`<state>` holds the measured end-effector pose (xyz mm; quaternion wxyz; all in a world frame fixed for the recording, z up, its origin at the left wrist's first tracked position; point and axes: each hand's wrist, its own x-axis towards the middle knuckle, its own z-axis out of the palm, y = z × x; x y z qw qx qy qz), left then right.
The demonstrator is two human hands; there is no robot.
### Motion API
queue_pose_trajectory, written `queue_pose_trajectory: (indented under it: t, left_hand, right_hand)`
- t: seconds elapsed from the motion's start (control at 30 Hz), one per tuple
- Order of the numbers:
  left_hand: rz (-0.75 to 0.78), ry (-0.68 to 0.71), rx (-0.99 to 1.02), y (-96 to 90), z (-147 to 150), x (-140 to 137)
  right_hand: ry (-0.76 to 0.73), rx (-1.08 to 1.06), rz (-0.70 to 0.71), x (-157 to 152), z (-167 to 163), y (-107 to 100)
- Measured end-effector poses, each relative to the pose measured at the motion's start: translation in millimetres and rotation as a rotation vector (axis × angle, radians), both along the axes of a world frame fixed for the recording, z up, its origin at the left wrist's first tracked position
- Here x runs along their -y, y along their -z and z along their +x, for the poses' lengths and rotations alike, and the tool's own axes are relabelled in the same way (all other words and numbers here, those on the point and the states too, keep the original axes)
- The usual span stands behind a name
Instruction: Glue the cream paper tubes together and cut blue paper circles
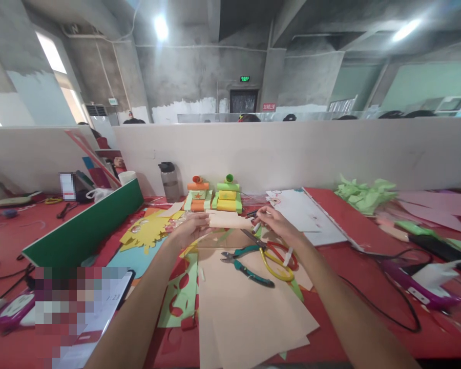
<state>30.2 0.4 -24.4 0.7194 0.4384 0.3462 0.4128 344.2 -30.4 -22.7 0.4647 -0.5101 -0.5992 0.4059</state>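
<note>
My left hand [192, 228] is closed on the near end of a beige paper strip [230, 220], which is held level above the table. At the strip's right end, my right hand [273, 221] has its fingers pinched together. Small dark pen-like items and a grey-tipped pen [256, 228] lie against those fingertips; which of them it grips is unclear. Below the hands, teal-handled pliers [249, 266] rest on beige paper sheets [249, 323]. Scissors [278, 262] with red and yellow handles lie beside the pliers.
Two paper tanks, orange [197, 195] and green [228, 195], stand at the back near a bottle [170, 182]. Yellow cut paper [148, 229] and a green board [86, 223] are left. White sheets [301, 215], green scraps [364, 195] and a purple power strip [418, 287] are right.
</note>
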Motion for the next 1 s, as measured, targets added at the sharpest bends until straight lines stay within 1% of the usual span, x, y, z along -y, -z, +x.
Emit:
queue_pose_trajectory:
  t: [0.1, 0.13, 0.2, 0.3, 0.4, 0.57, 0.7, 0.8, 0.83, 0.87, 0.93, 1.0]
  left_hand:
    - [0.011, 0.011, 0.007, 4.4, 0, -2]
    - [0.013, 0.013, 0.007, 5.6, 0, -3]
    - [0.002, 0.006, -0.001, 6.9, 1, -3]
    - [-0.028, -0.015, -0.015, 6.3, 2, -2]
    - [-0.043, -0.020, -0.014, 4.0, 3, 0]
    - [-0.035, -0.043, -0.034, -0.3, 5, 3]
    - [-0.007, -0.028, -0.111, 0.0, 6, 5]
    - [0.092, 0.027, -0.233, 4.4, 3, 5]
    - [0.147, 0.052, -0.304, 5.9, 0, 5]
    - [0.234, 0.055, -0.410, 7.1, -2, 4]
    - [0.460, -0.010, -0.673, 7.1, -6, 4]
    - [0.668, -0.139, -0.886, 3.0, -7, 4]
  right_hand:
    - [-0.016, 0.092, 0.211, 4, -9, -5]
    - [-0.027, 0.128, 0.263, 6, -14, -7]
    - [-0.053, 0.208, 0.322, 11, -23, -7]
    - [-0.081, 0.315, 0.367, 14, -34, -3]
    - [-0.066, 0.382, 0.385, 13, -39, 2]
    - [-0.042, 0.377, 0.394, 9, -40, 6]
    - [-0.050, 0.400, 0.401, 9, -40, 6]
    - [-0.053, 0.428, 0.428, 9, -41, 7]
    - [-0.055, 0.442, 0.441, 9, -42, 8]
    - [-0.056, 0.462, 0.456, 10, -43, 9]
    - [-0.044, 0.529, 0.499, 11, -46, 10]
    - [-0.025, 0.623, 0.544, 12, -51, 10]
